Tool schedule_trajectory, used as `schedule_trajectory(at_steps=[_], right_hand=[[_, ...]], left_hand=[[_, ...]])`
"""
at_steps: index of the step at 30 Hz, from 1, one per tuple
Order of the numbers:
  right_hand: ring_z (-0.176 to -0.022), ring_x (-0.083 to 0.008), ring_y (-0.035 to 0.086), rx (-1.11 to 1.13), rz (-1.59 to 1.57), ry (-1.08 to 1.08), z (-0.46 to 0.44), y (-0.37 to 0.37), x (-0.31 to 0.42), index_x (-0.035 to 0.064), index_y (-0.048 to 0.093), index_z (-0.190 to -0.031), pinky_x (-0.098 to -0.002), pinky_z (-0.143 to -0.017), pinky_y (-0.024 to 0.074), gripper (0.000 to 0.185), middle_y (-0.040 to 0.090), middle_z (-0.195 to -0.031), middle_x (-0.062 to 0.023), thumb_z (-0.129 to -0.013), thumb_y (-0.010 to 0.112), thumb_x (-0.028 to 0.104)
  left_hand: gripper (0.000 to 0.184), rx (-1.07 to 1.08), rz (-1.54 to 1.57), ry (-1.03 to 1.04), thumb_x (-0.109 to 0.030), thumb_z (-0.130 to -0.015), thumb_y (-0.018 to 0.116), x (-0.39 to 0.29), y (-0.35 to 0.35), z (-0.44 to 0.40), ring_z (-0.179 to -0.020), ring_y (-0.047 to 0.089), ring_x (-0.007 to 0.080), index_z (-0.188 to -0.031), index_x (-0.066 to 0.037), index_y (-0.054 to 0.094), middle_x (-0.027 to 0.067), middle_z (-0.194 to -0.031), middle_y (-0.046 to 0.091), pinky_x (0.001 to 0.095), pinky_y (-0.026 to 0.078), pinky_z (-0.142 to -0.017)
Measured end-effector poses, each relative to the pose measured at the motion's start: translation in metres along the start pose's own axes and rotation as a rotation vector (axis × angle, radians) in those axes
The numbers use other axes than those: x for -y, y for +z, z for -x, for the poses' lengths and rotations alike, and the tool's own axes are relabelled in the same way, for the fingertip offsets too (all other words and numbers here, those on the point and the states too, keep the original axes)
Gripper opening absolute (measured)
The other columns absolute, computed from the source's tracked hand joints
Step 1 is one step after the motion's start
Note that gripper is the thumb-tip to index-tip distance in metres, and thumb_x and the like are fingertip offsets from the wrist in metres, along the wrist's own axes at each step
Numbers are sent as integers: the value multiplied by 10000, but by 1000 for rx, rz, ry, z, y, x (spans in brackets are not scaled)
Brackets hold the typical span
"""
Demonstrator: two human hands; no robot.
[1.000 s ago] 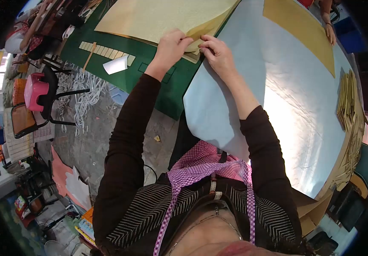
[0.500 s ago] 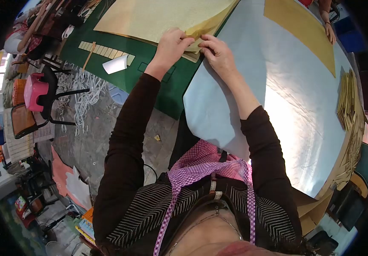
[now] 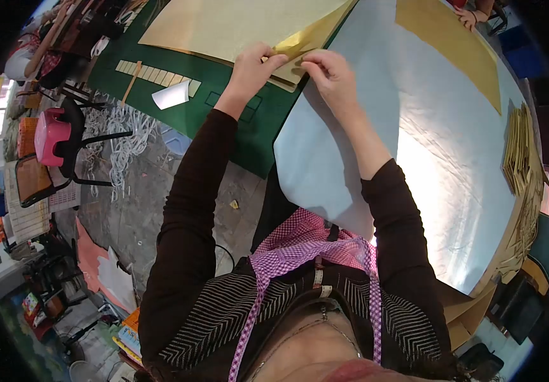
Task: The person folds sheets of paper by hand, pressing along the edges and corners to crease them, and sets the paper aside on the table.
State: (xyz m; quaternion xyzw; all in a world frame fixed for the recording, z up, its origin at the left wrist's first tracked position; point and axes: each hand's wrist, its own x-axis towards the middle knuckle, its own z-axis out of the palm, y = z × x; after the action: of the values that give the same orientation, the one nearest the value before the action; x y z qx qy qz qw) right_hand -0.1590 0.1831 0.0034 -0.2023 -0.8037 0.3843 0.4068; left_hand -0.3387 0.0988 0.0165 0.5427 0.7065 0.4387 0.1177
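A stack of large pale yellow sheets (image 3: 236, 27) lies on the green cutting mat (image 3: 249, 149), its near corner lifted to show a shiny golden underside. My left hand (image 3: 251, 71) pinches the edge of the top sheet near that corner. Just to the right, my right hand (image 3: 333, 75) is closed, thumb against fingers, at the same corner. Its fingertips hide whatever is between them. Below the lifted corner, the lower sheets' corner (image 3: 285, 83) rests on the mat.
A strip of pale rectangles (image 3: 157, 74), a thin wooden stick (image 3: 132, 83) and a curled white paper piece (image 3: 171, 95) lie on the mat. The light-blue tabletop (image 3: 363, 127) bears a gold sheet (image 3: 456, 44). Another person's hand (image 3: 467, 18) is beyond it. Folded papers (image 3: 517, 149) pile at right.
My right hand has shifted slightly right, its fingers closing more. The lifted corner has changed shape a little. The other person's hand has drawn back up and left.
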Motion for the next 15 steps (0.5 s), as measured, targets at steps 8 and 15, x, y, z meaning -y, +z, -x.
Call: schedule_trajectory(at_steps=[8,15], right_hand=[[-898,-255,554,-143,345,-170,-19,5,3,87,670,-896,-366,-777,464,151,630,-920,-51,-750,704,105],[-859,-267,568,-81,308,-157,-23,5,1,71,650,-806,-376,-768,455,84,638,-869,-51,-734,693,81]], left_hand=[[280,27,73,-63,-251,-828,709,-4,-2,1,-700,522,101,-838,19,635,42,-710,585,269,434,-635],[221,93,177,-142,-206,-866,659,-7,-9,3,-723,514,72,-878,13,637,5,-739,575,241,428,-648]])
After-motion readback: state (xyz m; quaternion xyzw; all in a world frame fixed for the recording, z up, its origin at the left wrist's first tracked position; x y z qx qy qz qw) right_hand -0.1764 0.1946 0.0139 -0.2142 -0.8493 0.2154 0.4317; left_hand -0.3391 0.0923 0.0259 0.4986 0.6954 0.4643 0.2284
